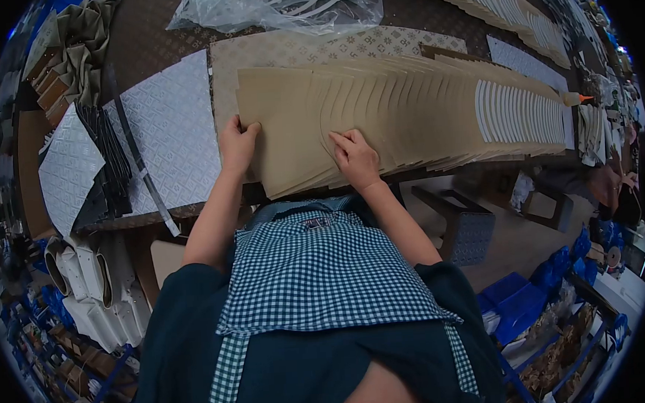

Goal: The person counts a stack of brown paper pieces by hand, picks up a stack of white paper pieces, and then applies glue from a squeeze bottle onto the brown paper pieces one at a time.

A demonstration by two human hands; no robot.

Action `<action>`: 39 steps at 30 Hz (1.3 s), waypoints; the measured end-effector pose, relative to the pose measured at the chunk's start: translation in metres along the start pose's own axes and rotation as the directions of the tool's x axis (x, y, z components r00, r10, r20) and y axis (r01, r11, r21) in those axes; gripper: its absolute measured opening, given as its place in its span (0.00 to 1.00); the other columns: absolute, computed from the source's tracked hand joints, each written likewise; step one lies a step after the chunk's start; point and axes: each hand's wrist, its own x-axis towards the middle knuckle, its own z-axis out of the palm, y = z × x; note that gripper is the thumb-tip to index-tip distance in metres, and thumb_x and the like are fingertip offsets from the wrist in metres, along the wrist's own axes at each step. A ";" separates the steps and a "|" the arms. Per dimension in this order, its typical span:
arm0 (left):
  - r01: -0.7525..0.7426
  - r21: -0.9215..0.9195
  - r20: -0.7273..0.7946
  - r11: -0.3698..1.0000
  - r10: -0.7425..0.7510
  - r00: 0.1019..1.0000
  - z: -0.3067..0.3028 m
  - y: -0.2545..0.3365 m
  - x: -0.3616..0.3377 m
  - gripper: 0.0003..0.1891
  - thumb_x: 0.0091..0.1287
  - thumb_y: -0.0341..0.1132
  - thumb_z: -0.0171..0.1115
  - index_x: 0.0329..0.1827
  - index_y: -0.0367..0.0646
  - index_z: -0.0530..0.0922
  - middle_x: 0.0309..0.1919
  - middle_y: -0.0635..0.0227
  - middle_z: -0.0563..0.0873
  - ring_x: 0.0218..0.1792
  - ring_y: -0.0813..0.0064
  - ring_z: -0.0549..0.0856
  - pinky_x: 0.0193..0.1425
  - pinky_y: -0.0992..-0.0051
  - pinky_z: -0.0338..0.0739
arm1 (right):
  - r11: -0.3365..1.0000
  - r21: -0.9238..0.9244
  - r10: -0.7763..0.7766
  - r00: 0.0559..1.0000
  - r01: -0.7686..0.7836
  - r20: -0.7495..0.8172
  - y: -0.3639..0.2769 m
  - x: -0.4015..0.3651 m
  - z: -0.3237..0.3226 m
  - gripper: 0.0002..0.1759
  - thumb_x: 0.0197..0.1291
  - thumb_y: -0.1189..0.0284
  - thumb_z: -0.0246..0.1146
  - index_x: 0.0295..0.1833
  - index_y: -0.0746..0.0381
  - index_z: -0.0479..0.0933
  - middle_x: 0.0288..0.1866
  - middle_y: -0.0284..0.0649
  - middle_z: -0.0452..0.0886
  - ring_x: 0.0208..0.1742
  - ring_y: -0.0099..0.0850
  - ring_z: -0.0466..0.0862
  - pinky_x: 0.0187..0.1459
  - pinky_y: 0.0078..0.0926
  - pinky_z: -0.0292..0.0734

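Note:
A long row of overlapping tan sheets (394, 112) with curved edges fans out across the table in front of me. White curved strips (520, 112) show along its right end. My left hand (239, 144) is closed on the left edge of the leftmost tan sheet (282, 123), its thumb on top and the other fingers partly hidden. Farther right, my right hand (354, 157) rests on the row with its fingers drawn together at a curved edge. Whether anything is pinched between those fingertips is hidden.
A metal ruler (143, 164) lies over a pale patterned sheet (174, 129) on the left. Clear plastic wrapping (281, 8) sits at the back, and another fanned row (487, 3) is behind on the right. A glue bottle with an orange tip (576, 99) stands at the right end.

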 end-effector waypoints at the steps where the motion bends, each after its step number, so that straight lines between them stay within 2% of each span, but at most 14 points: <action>1: 0.001 -0.012 0.026 1.000 -0.001 1.000 -0.001 -0.002 0.002 0.16 0.58 0.33 0.66 0.47 0.35 0.80 0.36 0.63 0.87 0.36 0.73 0.85 0.42 0.73 0.78 | 1.000 0.000 0.000 1.000 0.000 0.000 0.000 0.000 0.000 0.15 0.59 0.70 0.61 0.52 0.50 0.82 0.44 0.35 0.78 0.41 0.38 0.83 0.39 0.37 0.79; 3: 0.005 -0.037 0.079 0.999 -0.002 0.997 -0.004 -0.005 0.006 0.15 0.60 0.28 0.65 0.50 0.35 0.79 0.38 0.68 0.86 0.37 0.80 0.83 0.42 0.78 0.78 | 1.000 0.000 0.001 1.000 -0.001 0.000 -0.001 0.000 -0.001 0.15 0.59 0.69 0.61 0.52 0.50 0.82 0.44 0.35 0.78 0.40 0.38 0.83 0.38 0.37 0.79; 6: 0.016 -0.040 0.125 0.999 -0.011 0.992 -0.006 -0.003 0.012 0.14 0.60 0.27 0.65 0.50 0.35 0.79 0.39 0.68 0.86 0.37 0.80 0.84 0.42 0.78 0.78 | 1.000 0.002 -0.001 1.000 0.001 0.001 0.000 0.000 0.000 0.15 0.59 0.69 0.61 0.52 0.50 0.82 0.43 0.35 0.78 0.40 0.38 0.83 0.38 0.36 0.79; 15: -0.029 -0.004 0.097 1.000 0.029 0.995 -0.005 0.001 0.010 0.13 0.60 0.29 0.65 0.47 0.36 0.80 0.35 0.69 0.85 0.35 0.80 0.83 0.41 0.77 0.77 | 1.000 0.010 -0.003 0.999 0.004 -0.035 -0.004 0.000 0.000 0.15 0.59 0.71 0.62 0.53 0.49 0.81 0.41 0.35 0.77 0.39 0.37 0.83 0.38 0.37 0.79; 18: -0.035 0.141 0.051 0.989 0.028 0.998 -0.007 0.010 0.003 0.14 0.58 0.32 0.66 0.45 0.36 0.80 0.34 0.62 0.87 0.34 0.73 0.85 0.42 0.71 0.78 | 0.994 -0.037 -0.101 0.995 0.100 -0.028 -0.016 -0.003 0.000 0.16 0.60 0.72 0.61 0.54 0.49 0.81 0.41 0.36 0.77 0.38 0.38 0.83 0.37 0.37 0.79; 21: -0.028 0.140 0.030 0.990 0.024 0.999 -0.008 0.021 -0.004 0.14 0.58 0.33 0.66 0.44 0.36 0.81 0.33 0.61 0.87 0.34 0.72 0.85 0.41 0.70 0.78 | 0.990 -0.100 -0.098 0.995 0.099 0.018 -0.015 -0.005 0.010 0.17 0.60 0.73 0.61 0.55 0.49 0.81 0.41 0.34 0.78 0.38 0.36 0.82 0.36 0.35 0.79; 24: -0.025 0.042 0.029 0.999 0.024 0.999 -0.010 0.008 0.000 0.14 0.57 0.34 0.66 0.44 0.36 0.81 0.33 0.61 0.87 0.33 0.71 0.85 0.41 0.70 0.78 | 0.994 -0.074 -0.075 0.996 0.078 0.039 -0.015 -0.004 0.007 0.17 0.59 0.73 0.60 0.54 0.49 0.81 0.40 0.34 0.77 0.38 0.36 0.82 0.37 0.35 0.79; 27: -0.031 0.041 0.034 0.999 0.030 0.999 -0.016 -0.002 0.006 0.15 0.56 0.35 0.67 0.44 0.36 0.82 0.33 0.60 0.88 0.33 0.70 0.86 0.41 0.70 0.78 | 0.996 -0.051 -0.074 0.997 0.075 0.025 -0.016 -0.004 0.007 0.15 0.59 0.72 0.61 0.52 0.51 0.82 0.40 0.37 0.76 0.39 0.37 0.83 0.37 0.36 0.79; 30: -0.003 0.087 0.058 0.996 -0.002 0.998 -0.020 -0.003 0.013 0.13 0.58 0.31 0.67 0.44 0.34 0.82 0.34 0.69 0.87 0.34 0.81 0.82 0.41 0.78 0.77 | 0.997 -0.052 -0.062 0.998 0.063 0.026 -0.015 -0.004 0.007 0.15 0.59 0.72 0.61 0.51 0.51 0.83 0.40 0.37 0.76 0.38 0.38 0.83 0.37 0.36 0.79; 33: -0.022 0.090 0.083 0.996 0.015 0.996 -0.024 -0.001 0.021 0.13 0.57 0.31 0.67 0.44 0.34 0.82 0.34 0.68 0.87 0.33 0.81 0.83 0.41 0.78 0.77 | 0.996 -0.055 -0.070 0.997 0.071 0.016 -0.014 -0.004 0.009 0.14 0.59 0.72 0.60 0.50 0.51 0.83 0.40 0.37 0.77 0.38 0.38 0.83 0.37 0.36 0.79; 36: -0.007 0.108 0.084 0.994 -0.002 0.996 -0.027 0.003 0.020 0.18 0.54 0.36 0.68 0.46 0.36 0.83 0.35 0.59 0.89 0.36 0.69 0.88 0.44 0.71 0.80 | 0.996 -0.051 -0.069 0.997 0.070 0.015 -0.013 -0.004 0.009 0.15 0.59 0.72 0.60 0.51 0.51 0.83 0.40 0.37 0.77 0.37 0.38 0.83 0.37 0.37 0.79; 39: 0.003 0.152 0.099 0.988 -0.019 0.995 -0.029 0.009 0.018 0.19 0.54 0.36 0.68 0.47 0.36 0.83 0.36 0.58 0.89 0.37 0.69 0.88 0.45 0.71 0.80 | 0.997 -0.049 -0.063 0.998 0.064 0.016 -0.014 -0.004 0.009 0.15 0.59 0.71 0.60 0.51 0.51 0.83 0.40 0.36 0.77 0.37 0.38 0.83 0.37 0.37 0.79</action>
